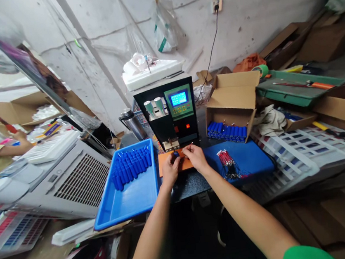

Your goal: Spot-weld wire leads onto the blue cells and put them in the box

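Note:
Fingers of my left hand (171, 166) are closed round a small dark blue cylinder (175, 154) at the front of a black machine (162, 127) with a lit screen. My right hand (195, 156) is pinched beside it, over the orange plate (164, 168); what it holds is too small to name. To the left, a blue tray (140, 199) holds many blue cylinders (131, 167). A bundle of red and black wires (228, 162) lies on a blue surface (253, 156) to the right.
An open cardboard box (233, 93) with blue cylinders stands right of the machine. Behind the tray is a steel flask (133, 125). A green tray (299, 90) and a white crate (291, 165) are at the right. At far left, another person's arm (15, 148) shows.

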Action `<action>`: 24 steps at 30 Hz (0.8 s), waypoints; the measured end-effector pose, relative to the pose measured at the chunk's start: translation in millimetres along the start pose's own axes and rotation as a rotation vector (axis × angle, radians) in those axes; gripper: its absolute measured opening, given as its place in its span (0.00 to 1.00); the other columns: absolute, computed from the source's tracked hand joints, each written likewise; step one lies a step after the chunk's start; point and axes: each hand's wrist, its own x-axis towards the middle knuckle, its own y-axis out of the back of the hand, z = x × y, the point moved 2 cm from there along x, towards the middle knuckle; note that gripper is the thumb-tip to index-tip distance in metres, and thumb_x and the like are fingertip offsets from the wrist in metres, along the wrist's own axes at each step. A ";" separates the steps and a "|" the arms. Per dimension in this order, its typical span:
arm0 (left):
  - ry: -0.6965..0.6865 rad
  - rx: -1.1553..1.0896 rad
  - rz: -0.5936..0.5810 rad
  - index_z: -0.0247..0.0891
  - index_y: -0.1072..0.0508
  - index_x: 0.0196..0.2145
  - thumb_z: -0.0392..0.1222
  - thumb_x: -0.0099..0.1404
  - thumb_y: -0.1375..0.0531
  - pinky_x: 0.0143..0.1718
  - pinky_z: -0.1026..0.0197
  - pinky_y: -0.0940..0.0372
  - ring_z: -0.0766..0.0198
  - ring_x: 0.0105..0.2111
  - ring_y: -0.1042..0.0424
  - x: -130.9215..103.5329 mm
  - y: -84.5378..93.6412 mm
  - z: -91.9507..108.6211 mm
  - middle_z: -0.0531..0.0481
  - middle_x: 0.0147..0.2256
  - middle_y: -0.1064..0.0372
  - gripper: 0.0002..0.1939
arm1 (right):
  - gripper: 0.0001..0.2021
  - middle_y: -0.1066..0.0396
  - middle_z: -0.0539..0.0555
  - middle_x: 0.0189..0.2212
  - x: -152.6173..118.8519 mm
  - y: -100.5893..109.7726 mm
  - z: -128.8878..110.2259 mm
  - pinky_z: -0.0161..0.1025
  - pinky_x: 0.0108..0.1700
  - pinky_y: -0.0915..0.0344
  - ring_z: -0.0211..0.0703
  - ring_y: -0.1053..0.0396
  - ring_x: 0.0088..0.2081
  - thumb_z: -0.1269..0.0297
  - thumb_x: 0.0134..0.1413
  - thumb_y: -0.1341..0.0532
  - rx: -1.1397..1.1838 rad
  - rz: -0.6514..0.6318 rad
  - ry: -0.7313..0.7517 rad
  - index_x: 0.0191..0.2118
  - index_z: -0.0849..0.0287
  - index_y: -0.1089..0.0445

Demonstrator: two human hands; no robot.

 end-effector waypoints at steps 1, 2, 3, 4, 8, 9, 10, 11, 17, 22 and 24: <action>-0.005 0.025 0.008 0.36 0.25 0.43 0.48 0.62 0.39 0.47 0.57 0.32 0.59 0.41 0.26 -0.5 0.6 -1.0 0.46 0.40 0.24 0.15 | 0.12 0.29 0.50 0.24 2.1 -2.4 0.6 0.37 0.32 0.35 0.41 0.32 0.28 0.54 0.45 0.36 -0.017 0.000 0.015 0.27 0.58 0.30; -0.008 0.046 0.017 0.36 0.25 0.45 0.47 0.63 0.39 0.48 0.57 0.33 0.58 0.42 0.26 -1.0 1.0 -1.6 0.45 0.41 0.24 0.16 | 0.12 0.28 0.50 0.24 4.0 -4.9 1.4 0.37 0.32 0.36 0.41 0.32 0.28 0.54 0.46 0.36 -0.034 -0.004 0.028 0.27 0.58 0.29; -0.011 0.059 0.024 0.36 0.25 0.46 0.46 0.63 0.39 0.49 0.56 0.33 0.58 0.42 0.25 -1.5 1.2 -2.0 0.45 0.41 0.23 0.16 | 0.12 0.28 0.51 0.24 5.5 -7.3 2.5 0.36 0.32 0.36 0.41 0.32 0.28 0.54 0.46 0.37 -0.049 -0.012 0.039 0.27 0.58 0.29; -0.014 0.066 0.029 0.37 0.25 0.47 0.46 0.63 0.39 0.49 0.56 0.33 0.57 0.43 0.25 -1.9 1.3 -2.0 0.45 0.42 0.23 0.17 | 0.12 0.28 0.51 0.24 6.6 -9.5 3.8 0.36 0.32 0.36 0.42 0.32 0.28 0.53 0.46 0.37 -0.063 -0.020 0.048 0.27 0.58 0.29; -0.020 0.105 0.043 0.36 0.25 0.49 0.44 0.64 0.39 0.49 0.56 0.33 0.57 0.43 0.25 -3.5 0.6 -0.1 0.45 0.42 0.23 0.17 | 0.13 0.26 0.52 0.26 7.7 -16.0 7.8 0.36 0.33 0.37 0.43 0.31 0.30 0.53 0.48 0.38 -0.135 -0.036 0.082 0.28 0.58 0.28; -0.021 0.121 0.050 0.36 0.25 0.49 0.43 0.64 0.40 0.49 0.56 0.32 0.57 0.43 0.25 -3.8 0.4 0.8 0.46 0.42 0.23 0.17 | 0.13 0.26 0.53 0.27 7.4 -16.9 8.2 0.37 0.33 0.38 0.43 0.30 0.30 0.52 0.49 0.38 -0.159 -0.030 0.085 0.28 0.58 0.28; -0.023 0.133 0.056 0.36 0.25 0.49 0.43 0.64 0.40 0.48 0.56 0.33 0.57 0.43 0.25 -4.1 0.1 1.8 0.45 0.42 0.23 0.17 | 0.14 0.25 0.53 0.27 6.9 -17.7 8.4 0.37 0.34 0.38 0.44 0.30 0.31 0.52 0.49 0.38 -0.182 -0.023 0.083 0.29 0.58 0.28; -0.027 0.141 0.061 0.36 0.25 0.49 0.42 0.64 0.41 0.48 0.56 0.33 0.57 0.43 0.25 -4.4 -0.2 2.8 0.45 0.43 0.23 0.17 | 0.14 0.25 0.53 0.28 6.4 -18.2 8.3 0.37 0.34 0.37 0.44 0.30 0.31 0.52 0.49 0.37 -0.201 -0.012 0.077 0.29 0.58 0.28; -0.053 0.149 0.068 0.36 0.26 0.49 0.41 0.65 0.41 0.49 0.56 0.33 0.56 0.44 0.25 -4.4 -1.3 5.3 0.44 0.45 0.23 0.16 | 0.14 0.24 0.54 0.28 2.8 -20.3 3.0 0.38 0.35 0.37 0.45 0.29 0.31 0.51 0.50 0.38 -0.245 0.004 0.082 0.29 0.58 0.28; -0.047 0.146 0.061 0.36 0.26 0.49 0.41 0.65 0.42 0.49 0.55 0.33 0.56 0.45 0.25 -4.3 -0.8 4.1 0.44 0.45 0.23 0.16 | 0.13 0.24 0.54 0.28 1.1 -20.6 -0.9 0.38 0.34 0.36 0.45 0.29 0.31 0.52 0.50 0.39 -0.249 -0.006 0.100 0.29 0.59 0.28; -0.047 0.155 0.061 0.36 0.26 0.49 0.42 0.65 0.42 0.49 0.55 0.33 0.56 0.44 0.25 -4.6 -0.6 4.7 0.44 0.45 0.23 0.16 | 0.13 0.24 0.54 0.28 0.8 -20.6 -1.3 0.38 0.34 0.36 0.45 0.29 0.31 0.53 0.50 0.39 -0.249 -0.002 0.098 0.29 0.58 0.29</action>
